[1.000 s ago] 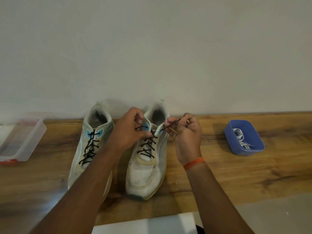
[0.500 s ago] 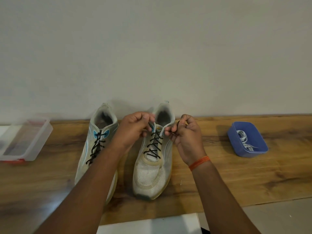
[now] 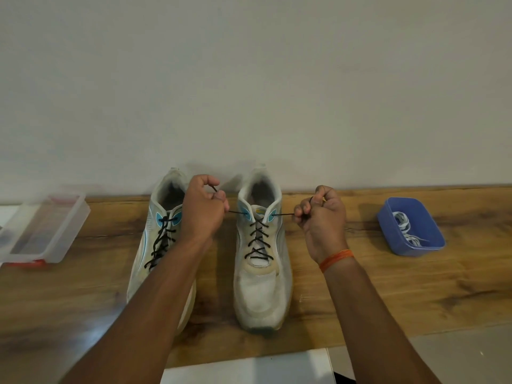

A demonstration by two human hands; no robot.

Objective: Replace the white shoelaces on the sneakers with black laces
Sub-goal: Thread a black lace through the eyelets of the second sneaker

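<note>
Black lace (image 3: 257,236) crisscrosses the right sneaker (image 3: 261,261) at the worktop's (image 3: 388,286) middle, its two ends drawn out sideways from the top eyelets. Left hand (image 3: 203,210), at 9 o'clock of the collar, pinches one end; right hand (image 3: 321,214), at 3 o'clock, pinches the other, both fists curled, wrists level. Pull evenly and outward so the crosses snug without puckering the tongue. Left sneaker (image 3: 162,245) looks laced already. White laces (image 3: 407,228) lie in the blue tub (image 3: 432,245), far at 3 o'clock.
</note>
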